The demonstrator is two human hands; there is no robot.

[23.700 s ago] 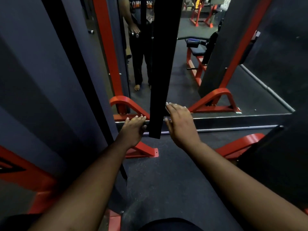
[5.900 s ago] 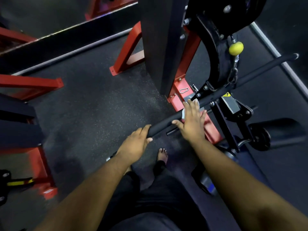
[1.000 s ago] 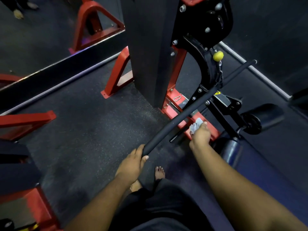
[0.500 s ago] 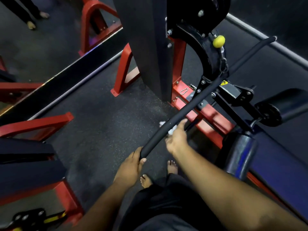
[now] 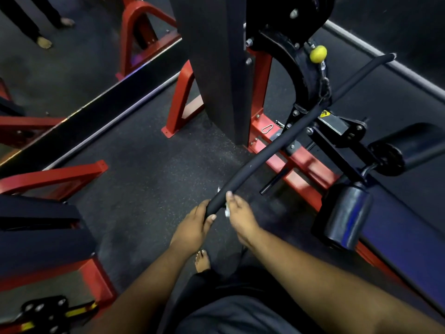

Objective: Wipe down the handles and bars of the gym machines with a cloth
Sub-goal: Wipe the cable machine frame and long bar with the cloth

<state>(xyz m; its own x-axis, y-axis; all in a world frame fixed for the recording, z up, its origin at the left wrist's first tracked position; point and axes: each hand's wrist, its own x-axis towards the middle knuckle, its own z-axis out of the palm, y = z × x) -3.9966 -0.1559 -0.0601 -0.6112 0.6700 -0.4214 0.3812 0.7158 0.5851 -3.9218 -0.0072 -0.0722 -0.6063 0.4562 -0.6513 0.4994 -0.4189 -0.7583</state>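
Observation:
A long black padded bar (image 5: 269, 150) hangs from the cable machine and runs from the upper right down to my hands. My left hand (image 5: 195, 225) grips its near end. Right beside it, my right hand (image 5: 240, 213) is wrapped round the bar with a white cloth (image 5: 226, 212) pressed against it; only small bits of the cloth show beside my fingers.
The red and black machine frame (image 5: 262, 131) stands just behind the bar, with a yellow ball stopper (image 5: 318, 53) on its chain. Black roller pads (image 5: 346, 213) and a blue bench sit to the right. Red frames (image 5: 50, 179) lie to the left. A mirror shows a person's feet (image 5: 44, 42).
My right hand has slid the cloth down the bar toward me, from near the machine to right beside my left hand. My left hand has kept its hold on the bar's end.

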